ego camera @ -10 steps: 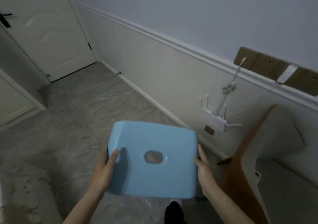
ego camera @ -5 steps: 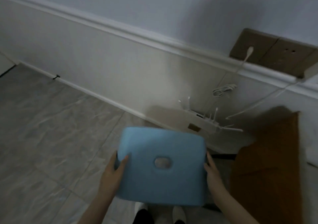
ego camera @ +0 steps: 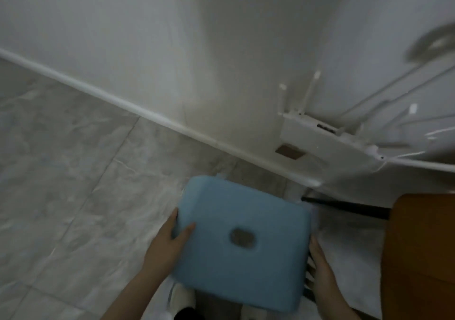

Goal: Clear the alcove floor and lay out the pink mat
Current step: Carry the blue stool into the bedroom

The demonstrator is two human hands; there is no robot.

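A light blue plastic stool (ego camera: 240,242) with an oval hole in its seat hangs low over the grey tiled floor (ego camera: 73,184), close to the wall. My left hand (ego camera: 170,243) grips its left edge, thumb on top of the seat. My right hand (ego camera: 322,278) holds its right edge, with the fingers mostly hidden behind the seat. The picture is blurred by motion. No pink mat is in view.
A white router (ego camera: 327,135) with thin antennas is fixed low on the white wall, cables running up to the right. A white skirting board (ego camera: 147,115) lines the floor. An orange-brown wooden panel (ego camera: 418,258) stands at the right, a black bar (ego camera: 344,207) beside it.
I have carried the stool towards the wall and lowered it near the floor. The view has tilted down, so the door and wall sockets have left the picture.
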